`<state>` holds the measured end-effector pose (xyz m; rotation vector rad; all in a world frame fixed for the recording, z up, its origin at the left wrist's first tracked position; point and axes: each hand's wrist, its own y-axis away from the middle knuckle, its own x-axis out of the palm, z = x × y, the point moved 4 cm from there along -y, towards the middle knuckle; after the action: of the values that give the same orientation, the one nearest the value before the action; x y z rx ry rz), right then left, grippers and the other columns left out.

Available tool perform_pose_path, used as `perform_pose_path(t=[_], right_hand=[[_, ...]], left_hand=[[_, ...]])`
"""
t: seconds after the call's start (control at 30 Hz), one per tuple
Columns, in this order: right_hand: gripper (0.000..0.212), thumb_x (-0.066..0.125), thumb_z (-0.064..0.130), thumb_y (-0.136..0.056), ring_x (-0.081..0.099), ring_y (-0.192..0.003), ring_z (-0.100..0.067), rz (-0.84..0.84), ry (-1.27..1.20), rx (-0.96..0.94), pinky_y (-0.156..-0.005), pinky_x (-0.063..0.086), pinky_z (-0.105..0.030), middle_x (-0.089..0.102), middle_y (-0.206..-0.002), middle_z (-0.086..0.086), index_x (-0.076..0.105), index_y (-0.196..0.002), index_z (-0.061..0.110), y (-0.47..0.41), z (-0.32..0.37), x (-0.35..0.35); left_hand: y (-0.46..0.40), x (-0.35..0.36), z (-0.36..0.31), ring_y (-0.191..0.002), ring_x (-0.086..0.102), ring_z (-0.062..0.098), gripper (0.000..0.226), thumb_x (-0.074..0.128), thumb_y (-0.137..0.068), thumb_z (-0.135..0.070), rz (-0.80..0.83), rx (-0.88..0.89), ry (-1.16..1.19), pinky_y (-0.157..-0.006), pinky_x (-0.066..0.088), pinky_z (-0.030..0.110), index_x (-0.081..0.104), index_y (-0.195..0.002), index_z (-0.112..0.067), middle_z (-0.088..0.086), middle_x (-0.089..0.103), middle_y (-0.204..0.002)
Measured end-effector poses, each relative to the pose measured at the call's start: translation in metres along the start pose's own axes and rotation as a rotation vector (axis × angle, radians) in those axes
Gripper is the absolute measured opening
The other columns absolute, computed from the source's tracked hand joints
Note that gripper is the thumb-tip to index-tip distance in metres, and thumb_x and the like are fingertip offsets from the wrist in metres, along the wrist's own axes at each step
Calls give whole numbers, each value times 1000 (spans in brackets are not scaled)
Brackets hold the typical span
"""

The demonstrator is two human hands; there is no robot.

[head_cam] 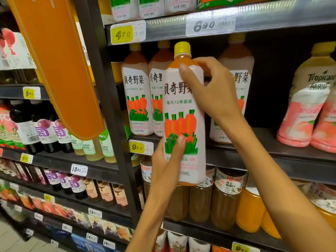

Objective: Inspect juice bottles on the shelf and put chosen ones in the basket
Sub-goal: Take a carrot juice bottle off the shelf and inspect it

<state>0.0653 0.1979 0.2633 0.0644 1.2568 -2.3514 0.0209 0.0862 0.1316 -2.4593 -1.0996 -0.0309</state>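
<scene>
Both forearms and hands are bare, no sleeves showing.

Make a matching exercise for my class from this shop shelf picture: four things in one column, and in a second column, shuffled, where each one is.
Things
1. held carrot juice bottle
2. left hand
3. right hand
4. Tropicana bottle

Places
A. far right of the shelf
B. gripping the bottle's shoulder
C. in front of the shelf, between both hands
D. gripping the bottle's lower half

Pairs: 1-C, 2-D, 3-B, 4-A

Dark shelf: carrot juice bottles, peach bottles standing upright.
</scene>
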Motion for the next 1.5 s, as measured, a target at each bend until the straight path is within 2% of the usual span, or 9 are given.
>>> perform_pose_path(t=[0.13, 0.33, 0.5, 0.67, 0.83, 1.0, 1.13, 1.33, 1.5], right_hand=[[31, 61, 37, -92, 72, -86, -14, 208, -589, 351, -71, 55, -26, 71, -98, -1, 54, -116, 18, 22, -11, 16], [24, 63, 29, -91, 72, -71, -12, 197, -694, 447, -57, 53, -22, 72, -83, -2, 58, -109, 13, 56, -27, 23], [24, 55, 42, -95, 72, -89, -12, 277, -801, 512, -72, 56, -25, 76, -89, 3, 65, -104, 22, 76, -44, 22], [40, 43, 45, -99, 69, -88, -17, 378, -1035, 580, -86, 54, -35, 71, -88, -1, 73, -97, 19, 79, -40, 30], [47, 45, 30, -100, 62, -56, -6, 350, -1171, 497, -60, 54, -23, 62, -59, 8, 70, -61, 28, 83, -24, 39], [23, 61, 35, -92, 72, -83, -22, 257, -800, 498, -77, 60, -38, 71, -85, -5, 67, -102, 15, 90, -23, 37], [44, 64, 39, -89, 73, -84, -14, 323, -697, 474, -65, 55, -22, 74, -92, -3, 58, -119, 8, 96, -16, 42], [38, 45, 47, -96, 67, -91, -11, 490, -950, 542, -79, 53, -28, 71, -89, 3, 60, -114, 18, 90, -14, 37], [23, 47, 37, -96, 69, -74, -10, 468, -1196, 613, -67, 54, -27, 72, -77, 3, 63, -93, 21, 99, -10, 47]], left_hand=[[16, -9, 6, -87, 72, 13, 54, 60, -63, -55, 59, -73, -16, -67, 55, 19, 62, -105, -22, -5, 75, -95], [41, -8, 30, -90, 72, 18, 66, 61, -68, -68, 82, -298, -21, -67, 56, 21, 62, -115, -23, 0, 74, -101], [61, -10, 20, -78, 73, 15, 59, 49, -73, -54, 48, -369, -24, -64, 56, 23, 64, -114, -15, 1, 76, -89], [52, -22, -15, -126, 43, 33, 41, 20, -102, -8, 43, -251, 119, -114, 21, 34, 32, -137, 9, 26, 43, -137], [77, -19, -14, -96, 64, 28, 41, 30, -96, -31, 122, -326, 121, -105, 41, 39, 57, -124, -16, 12, 68, -107], [78, -36, 10, -96, 70, 14, 60, 41, -74, -81, 89, -299, -175, -80, 57, 33, 67, -107, -37, -4, 74, -102], [85, -28, 17, -92, 71, 18, 64, 54, -70, -74, 63, -292, -151, -76, 58, 31, 63, -115, -29, 0, 75, -100], [84, -33, 17, -107, 66, 19, 45, 50, -76, -63, 130, -302, 287, -79, 56, 33, 68, -111, -40, 0, 69, -116], [90, -23, 25, -120, 57, 31, 72, 53, -72, -65, 149, -392, 415, -93, 50, 47, 50, -135, -30, 10, 59, -131]])
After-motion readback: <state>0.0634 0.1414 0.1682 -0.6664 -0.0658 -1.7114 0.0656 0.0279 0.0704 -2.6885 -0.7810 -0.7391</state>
